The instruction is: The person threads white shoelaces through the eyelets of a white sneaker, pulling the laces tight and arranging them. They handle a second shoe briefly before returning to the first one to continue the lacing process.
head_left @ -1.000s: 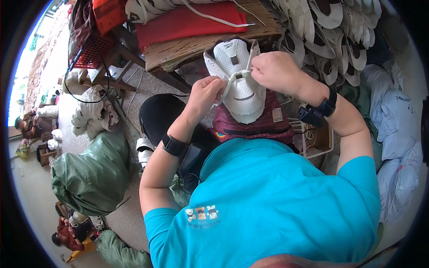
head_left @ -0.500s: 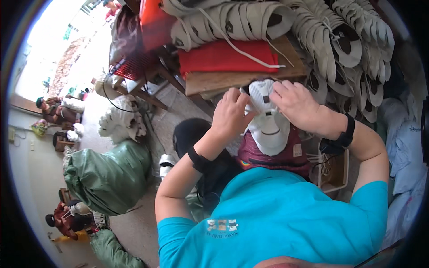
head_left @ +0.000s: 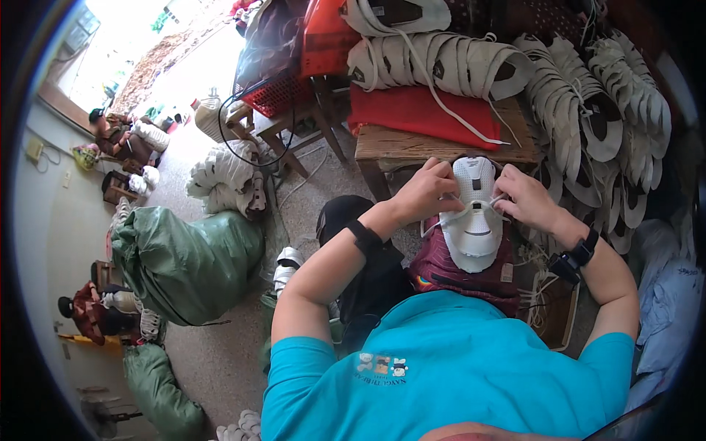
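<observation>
As I look down, my turquoise shirt (head_left: 441, 360) spreads across the bottom of my view, and the speckled floor (head_left: 220, 353) runs off to its left. A green sack (head_left: 184, 264) bulges on that floor, well apart from my left arm. Up at the right hang thick bunches of pale uppers (head_left: 625, 121), just past the right edge of the wooden worktop (head_left: 412, 151) ahead of me. Along the worktop's back edge lies a row (head_left: 456, 66) of more uppers, nested one in another. In front of the row is a red cloth (head_left: 419, 117), its left end at the left edge and its right end short of the front right corner. Maroon fabric (head_left: 430, 261) covers my lap, and the white shoe (head_left: 471, 246) lies on it, sole down, toe toward me. The shoe's tongue (head_left: 474, 175) stands up near the worktop's front edge, nearer the right corner than the left; I cannot tell if they touch. My hands are on either side of the tongue, fingertips bent in: the left hand (head_left: 430, 189) and the right hand (head_left: 528, 198) each pinch a part of the pale lace (head_left: 478, 206), which crosses the shoe between them, just below the tongue's dark patch
</observation>
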Tool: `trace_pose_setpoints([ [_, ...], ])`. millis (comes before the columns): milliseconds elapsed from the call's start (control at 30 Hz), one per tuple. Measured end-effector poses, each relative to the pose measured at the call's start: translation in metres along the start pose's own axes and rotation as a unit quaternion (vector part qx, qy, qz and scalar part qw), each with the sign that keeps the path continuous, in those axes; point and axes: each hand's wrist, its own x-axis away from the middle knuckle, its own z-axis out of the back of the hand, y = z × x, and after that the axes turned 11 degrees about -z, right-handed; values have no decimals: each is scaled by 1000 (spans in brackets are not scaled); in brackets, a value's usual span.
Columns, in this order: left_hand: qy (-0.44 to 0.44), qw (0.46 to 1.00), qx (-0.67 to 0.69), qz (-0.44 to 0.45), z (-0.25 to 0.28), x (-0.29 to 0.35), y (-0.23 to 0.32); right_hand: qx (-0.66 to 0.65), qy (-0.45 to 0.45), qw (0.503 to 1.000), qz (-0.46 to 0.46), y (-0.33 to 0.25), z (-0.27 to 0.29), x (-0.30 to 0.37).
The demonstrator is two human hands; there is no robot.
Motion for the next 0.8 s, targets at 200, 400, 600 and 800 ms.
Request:
trace_pose_setpoints([
  [200,70,997,-39,8,-19,-7,0,-15,28,999,-4,-1,-4,-6],
  [400,243,941,76,225,-43,-11,20,-71,140,983,-93,4,-41,-15],
  [600,184,935,132,272,-37,-26,34,-214,192,948,-136,9,-52,-11],
  [800,141,907,329,223,-27,-33,58,-347,246,902,-67,-35,-26,-24],
])
